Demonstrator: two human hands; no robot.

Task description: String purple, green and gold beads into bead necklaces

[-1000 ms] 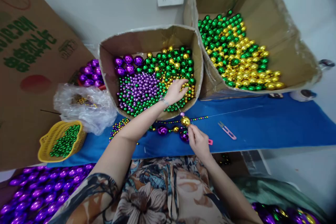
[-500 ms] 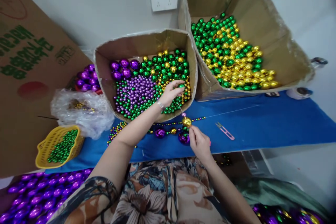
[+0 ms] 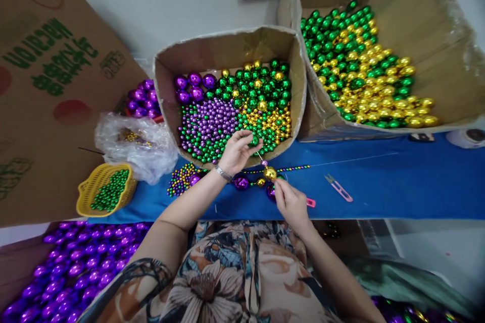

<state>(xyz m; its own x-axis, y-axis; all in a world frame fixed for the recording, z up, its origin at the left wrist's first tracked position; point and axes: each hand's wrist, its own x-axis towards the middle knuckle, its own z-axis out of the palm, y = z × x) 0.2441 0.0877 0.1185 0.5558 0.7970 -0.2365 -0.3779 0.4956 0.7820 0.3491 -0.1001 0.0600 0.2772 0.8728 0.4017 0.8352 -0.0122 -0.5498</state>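
In the head view, my left hand (image 3: 235,154) pinches a shiny green bead (image 3: 255,140) between thumb and finger, at the upper tip of a thin needle (image 3: 259,156). A small light-purple bead (image 3: 264,163) and a bigger gold bead (image 3: 270,173) are threaded on that needle. My right hand (image 3: 291,203) is closed just below the gold bead, its fingertips pinching the needle's lower part, which they hide. Behind the hands lies a bead strand (image 3: 295,168) with a thread trailing right. Large purple beads (image 3: 241,183) on another strand lie near my right hand.
An open carton (image 3: 303,86) of sorted purple, green and gold beads stands ahead. A taller carton (image 3: 454,60) is at right. Pink thread snips (image 3: 338,187) lie on the blue cloth (image 3: 401,181). A yellow basket (image 3: 81,202) and plastic bag (image 3: 106,133) sit left.
My left hand has come back from over the carton's beads, bringing the green bead down to the needle tip. My right hand keeps its grip. The camera view has shifted slightly.
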